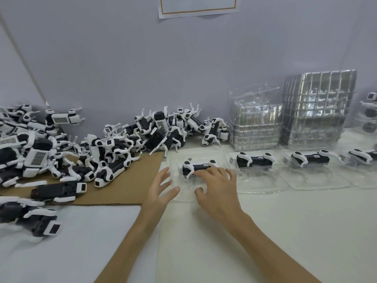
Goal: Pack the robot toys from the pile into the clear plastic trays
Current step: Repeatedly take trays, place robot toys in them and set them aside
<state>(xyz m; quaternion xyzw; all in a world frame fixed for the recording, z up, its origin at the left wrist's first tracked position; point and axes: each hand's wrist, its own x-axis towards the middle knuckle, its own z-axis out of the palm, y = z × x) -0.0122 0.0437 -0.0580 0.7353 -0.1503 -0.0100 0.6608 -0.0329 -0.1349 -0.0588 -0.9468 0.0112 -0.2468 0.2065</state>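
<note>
We see the left hand (161,186) with fingers spread and straight, gripping nothing, fingertips at the left edge of the nearest clear plastic tray (175,160). The right hand (216,186) is also spread, fingers laid over the black-and-white robot dog toy (199,166) that sits in that tray. They press on its near side and don't wrap round it, and the thumb rests on the tray's front part.

To the right, in a row on the white table (265,231), we see three more clear trays, each holding a toy: second tray toy (254,160), third tray toy (310,158), fourth tray toy (361,156), which is partly cut off by the frame edge.

The pile of loose black-and-white robot toys (114,144) lies to the left, partly on a brown cardboard sheet (126,186) and reaching back to the grey wall (142,58).

Behind the filled trays stand two stacks of empty clear trays: the lower stack (255,127) and the taller stack (316,109). A white paper with an orange border (197,5) hangs on the wall.
</note>
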